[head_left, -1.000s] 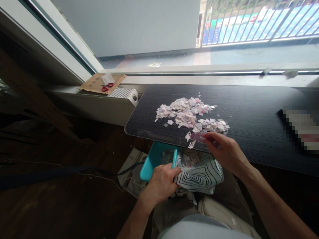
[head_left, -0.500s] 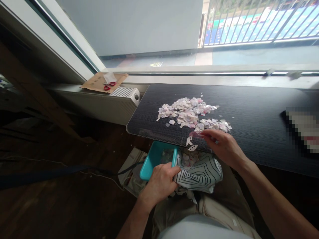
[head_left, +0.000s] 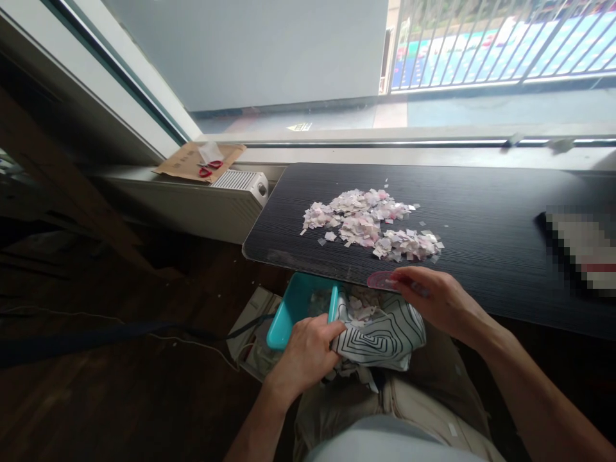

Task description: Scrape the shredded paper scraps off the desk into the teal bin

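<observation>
A translucent pink plastic piece with a rounded end (head_left: 382,280) is pinched in my right hand (head_left: 433,292) at the near edge of the dark table. Beneath it hangs a white bag with black line patterns (head_left: 375,340), its mouth gaping and paper scraps (head_left: 363,309) inside. My left hand (head_left: 315,343) is closed on the bag's left edge, right against the rim of a teal plastic bin (head_left: 283,314); its fingertips are hidden. Just beyond my right hand, a heap of small pale and pinkish paper bits (head_left: 360,215) lies spread on the tabletop.
The dark wood-grain table (head_left: 491,224) runs along a window. Red-handled scissors (head_left: 210,169) rest on a brown envelope (head_left: 178,162) on the sill, above a white radiator (head_left: 245,183). A blurred-out flat object (head_left: 584,247) lies at the table's right.
My right hand has drawn the pink piece toward me, to the table's edge. Two larger white scraps at that edge have left the tabletop. My left hand keeps its hold on the bag.
</observation>
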`<state>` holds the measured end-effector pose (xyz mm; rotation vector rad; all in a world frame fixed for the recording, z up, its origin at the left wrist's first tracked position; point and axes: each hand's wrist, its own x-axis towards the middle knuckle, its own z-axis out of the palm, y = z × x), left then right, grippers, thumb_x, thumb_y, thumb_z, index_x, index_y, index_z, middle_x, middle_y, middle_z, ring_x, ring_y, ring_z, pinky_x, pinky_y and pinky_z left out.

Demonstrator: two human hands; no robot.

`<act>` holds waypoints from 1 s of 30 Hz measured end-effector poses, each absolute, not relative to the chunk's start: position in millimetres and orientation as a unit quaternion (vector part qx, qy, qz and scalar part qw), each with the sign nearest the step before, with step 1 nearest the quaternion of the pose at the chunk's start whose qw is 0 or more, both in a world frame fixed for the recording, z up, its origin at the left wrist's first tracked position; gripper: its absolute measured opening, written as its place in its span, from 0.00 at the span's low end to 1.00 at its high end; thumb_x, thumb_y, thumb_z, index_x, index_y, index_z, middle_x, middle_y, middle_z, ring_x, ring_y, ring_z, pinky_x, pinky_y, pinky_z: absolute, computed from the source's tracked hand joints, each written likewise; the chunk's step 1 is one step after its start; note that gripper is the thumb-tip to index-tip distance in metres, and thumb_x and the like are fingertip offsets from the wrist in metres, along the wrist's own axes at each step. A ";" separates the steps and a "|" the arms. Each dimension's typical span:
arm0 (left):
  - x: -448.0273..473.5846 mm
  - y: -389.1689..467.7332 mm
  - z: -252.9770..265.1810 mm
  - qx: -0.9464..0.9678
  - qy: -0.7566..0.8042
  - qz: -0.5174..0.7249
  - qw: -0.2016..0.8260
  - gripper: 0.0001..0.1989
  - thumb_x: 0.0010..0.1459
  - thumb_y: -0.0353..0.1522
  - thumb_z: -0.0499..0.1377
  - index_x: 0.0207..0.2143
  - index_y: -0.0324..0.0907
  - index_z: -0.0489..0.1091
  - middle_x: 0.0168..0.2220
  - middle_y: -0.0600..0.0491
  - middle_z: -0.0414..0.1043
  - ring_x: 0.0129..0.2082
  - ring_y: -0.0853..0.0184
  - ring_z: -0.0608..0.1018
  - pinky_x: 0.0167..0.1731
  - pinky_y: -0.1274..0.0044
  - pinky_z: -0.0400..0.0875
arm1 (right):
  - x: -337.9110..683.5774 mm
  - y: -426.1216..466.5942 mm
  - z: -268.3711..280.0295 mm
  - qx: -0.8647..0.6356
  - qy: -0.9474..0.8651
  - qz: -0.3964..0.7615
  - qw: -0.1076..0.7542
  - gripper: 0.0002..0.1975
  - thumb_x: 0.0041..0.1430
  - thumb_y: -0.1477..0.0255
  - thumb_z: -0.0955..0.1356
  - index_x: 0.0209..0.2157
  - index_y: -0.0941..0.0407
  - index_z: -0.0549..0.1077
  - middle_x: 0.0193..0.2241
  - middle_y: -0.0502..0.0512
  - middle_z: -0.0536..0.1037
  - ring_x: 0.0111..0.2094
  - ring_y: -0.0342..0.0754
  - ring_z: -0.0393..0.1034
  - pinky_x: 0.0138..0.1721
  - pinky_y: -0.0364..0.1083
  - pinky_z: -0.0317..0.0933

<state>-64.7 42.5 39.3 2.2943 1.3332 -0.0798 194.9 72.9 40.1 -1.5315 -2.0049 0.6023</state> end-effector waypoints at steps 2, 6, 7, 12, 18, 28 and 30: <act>-64.1 42.0 38.8 0.842 0.485 -0.034 0.236 0.06 0.52 0.26 0.56 0.30 0.44 0.70 0.27 0.54 0.67 0.31 0.64 0.72 0.29 0.77 0.59 | 200.0 69.6 41.2 -0.577 -0.739 0.235 0.257 0.09 0.58 0.69 0.64 0.37 0.53 0.75 0.27 0.50 0.78 0.23 0.42 0.68 0.26 0.40 0.62; -57.8 38.0 34.6 0.858 0.463 -0.047 0.217 0.06 0.54 0.27 0.56 0.32 0.45 0.70 0.29 0.53 0.68 0.31 0.63 0.72 0.30 0.76 0.61 | 213.2 72.0 41.7 -0.631 -0.694 0.187 0.292 0.12 0.58 0.67 0.64 0.42 0.54 0.74 0.28 0.51 0.79 0.23 0.43 0.70 0.26 0.41 0.63; -55.0 36.6 33.2 0.866 0.451 -0.052 0.212 0.06 0.54 0.27 0.56 0.32 0.45 0.70 0.29 0.53 0.68 0.31 0.62 0.72 0.31 0.75 0.61 | 215.8 74.3 41.9 -0.644 -0.685 0.163 0.299 0.13 0.59 0.67 0.64 0.43 0.54 0.74 0.28 0.52 0.79 0.24 0.44 0.70 0.27 0.42 0.63; -39.0 31.4 27.1 0.901 0.382 -0.070 0.191 0.05 0.56 0.28 0.56 0.33 0.45 0.71 0.30 0.52 0.68 0.31 0.62 0.71 0.31 0.74 0.63 | 218.6 84.0 43.6 -0.677 -0.669 0.094 0.291 0.14 0.60 0.69 0.62 0.44 0.56 0.74 0.32 0.56 0.80 0.28 0.48 0.73 0.30 0.44 0.63; -27.2 33.0 28.6 0.918 0.343 -0.076 0.184 0.06 0.54 0.27 0.57 0.34 0.45 0.70 0.29 0.52 0.68 0.31 0.62 0.72 0.32 0.74 0.65 | 211.0 83.4 46.0 -0.642 -0.696 0.120 0.297 0.13 0.61 0.71 0.61 0.42 0.55 0.74 0.32 0.55 0.79 0.29 0.46 0.73 0.31 0.43 0.63; -18.3 36.9 34.2 0.921 0.320 -0.095 0.200 0.05 0.53 0.30 0.59 0.34 0.44 0.71 0.30 0.51 0.69 0.31 0.61 0.73 0.32 0.72 0.67 | 196.5 101.4 42.0 -0.602 -0.726 0.157 0.293 0.14 0.61 0.70 0.61 0.44 0.55 0.74 0.36 0.56 0.79 0.33 0.47 0.72 0.34 0.44 0.62; -17.9 36.9 34.7 0.920 0.319 -0.097 0.203 0.05 0.53 0.30 0.59 0.34 0.44 0.71 0.30 0.51 0.69 0.31 0.61 0.73 0.33 0.72 0.67 | 195.7 99.9 43.2 -0.596 -0.724 0.181 0.297 0.13 0.61 0.69 0.61 0.43 0.54 0.74 0.34 0.54 0.79 0.31 0.46 0.72 0.32 0.42 0.62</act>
